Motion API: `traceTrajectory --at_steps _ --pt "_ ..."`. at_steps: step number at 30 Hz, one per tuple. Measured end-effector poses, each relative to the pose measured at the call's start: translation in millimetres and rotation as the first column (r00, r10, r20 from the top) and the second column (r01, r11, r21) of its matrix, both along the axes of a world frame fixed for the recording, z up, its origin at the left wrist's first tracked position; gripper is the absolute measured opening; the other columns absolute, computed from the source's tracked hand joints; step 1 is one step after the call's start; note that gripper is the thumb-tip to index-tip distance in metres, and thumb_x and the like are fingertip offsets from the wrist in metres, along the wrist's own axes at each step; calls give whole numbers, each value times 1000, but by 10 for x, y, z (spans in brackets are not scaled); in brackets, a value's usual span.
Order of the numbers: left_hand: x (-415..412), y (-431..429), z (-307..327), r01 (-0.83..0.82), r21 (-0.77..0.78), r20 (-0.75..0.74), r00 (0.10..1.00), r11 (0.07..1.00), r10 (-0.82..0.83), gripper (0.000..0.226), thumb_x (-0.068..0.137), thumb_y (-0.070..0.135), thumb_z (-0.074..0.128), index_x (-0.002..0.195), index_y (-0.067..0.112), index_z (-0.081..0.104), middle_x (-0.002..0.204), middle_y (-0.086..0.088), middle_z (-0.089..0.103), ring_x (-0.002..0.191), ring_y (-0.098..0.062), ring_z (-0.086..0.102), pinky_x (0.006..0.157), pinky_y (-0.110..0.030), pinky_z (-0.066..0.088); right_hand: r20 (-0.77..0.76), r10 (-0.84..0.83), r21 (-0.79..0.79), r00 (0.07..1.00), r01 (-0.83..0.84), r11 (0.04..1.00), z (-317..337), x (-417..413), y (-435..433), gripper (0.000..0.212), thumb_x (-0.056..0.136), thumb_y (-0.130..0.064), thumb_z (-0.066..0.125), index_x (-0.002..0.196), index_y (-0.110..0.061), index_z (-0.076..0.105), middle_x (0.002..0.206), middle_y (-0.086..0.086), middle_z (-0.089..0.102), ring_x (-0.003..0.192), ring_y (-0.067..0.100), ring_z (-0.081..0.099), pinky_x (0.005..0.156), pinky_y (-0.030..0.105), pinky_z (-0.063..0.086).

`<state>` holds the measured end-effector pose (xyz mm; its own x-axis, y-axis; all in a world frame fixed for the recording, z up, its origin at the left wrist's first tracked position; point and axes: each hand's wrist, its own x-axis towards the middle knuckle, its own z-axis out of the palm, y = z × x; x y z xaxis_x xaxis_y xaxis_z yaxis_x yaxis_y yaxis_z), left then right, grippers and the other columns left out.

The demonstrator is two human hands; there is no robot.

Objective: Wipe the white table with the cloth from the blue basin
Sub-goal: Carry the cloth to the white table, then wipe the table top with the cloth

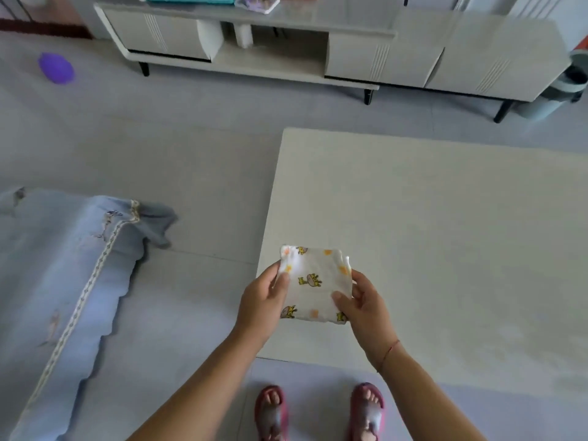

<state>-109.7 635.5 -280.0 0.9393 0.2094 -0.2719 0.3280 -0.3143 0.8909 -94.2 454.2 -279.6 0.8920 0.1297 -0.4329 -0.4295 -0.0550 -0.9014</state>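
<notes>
The left hand (264, 300) and right hand (366, 308) each pinch-grip the folded cloth (313, 281) over the near-left corner of the white tabletop (445, 233); grey floor (191, 154) around, low cabinet (381, 52) beyond.

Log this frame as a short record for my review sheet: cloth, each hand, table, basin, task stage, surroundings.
cloth: folded, white with a giraffe print, held over the table's near left corner
left hand: grips the cloth's left edge
right hand: grips the cloth's right edge, thumb on top
white table: low, nothing lying on the visible part
blue basin: not in view
stage: cloth in hand and folded; cannot tell if it touches the table
surroundings: blue cover at left, purple object on the floor, cabinet beyond
</notes>
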Motion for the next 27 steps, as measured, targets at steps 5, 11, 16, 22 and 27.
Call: traceTrajectory --at_steps 5,11,16,22,27 --pt "-184 100 -894 72 130 -112 992 989 -58 25 101 33 41 115 33 61 56 17 48 53 -4 42 51 -16 30 -65 26 -233 998 -40 972 -846 -200 134 41 88 2 54 124 -20 53 77 3 64 68 14 54 68 34 53" --pt "-292 107 -1741 161 335 -155 981 928 -115 34 99 27 47 132 27 55 60 7 56 53 -10 50 46 -14 27 -109 67 -455 992 -110 884 -1749 -362 145 44 86 -5 56 125 -25 51 80 -8 61 56 2 50 56 18 44" --pt "-406 129 -2068 133 498 -104 990 857 -93 35 90 23 63 124 20 61 101 4 72 72 -26 65 59 -26 42 -88 18 -657 996 -72 750 -2152 -524 250 46 82 -7 59 126 -18 50 103 3 58 82 19 54 73 27 42" --pt "-377 283 -2317 -84 665 82 996 742 39 38 86 19 57 122 7 63 121 -15 61 108 -37 57 86 -44 40 250 222 -866 942 115 488 -2174 -591 623 73 73 -10 67 141 -15 39 145 16 36 133 30 27 111 41 19" --pt "-362 344 -2451 37 356 -68 998 934 -14 70 93 51 22 151 13 16 156 9 6 147 -9 9 117 -20 7 -16 551 -921 834 -228 317 -2447 -583 988 63 95 -54 20 148 -36 -10 158 0 -17 143 24 -23 115 47 -15"
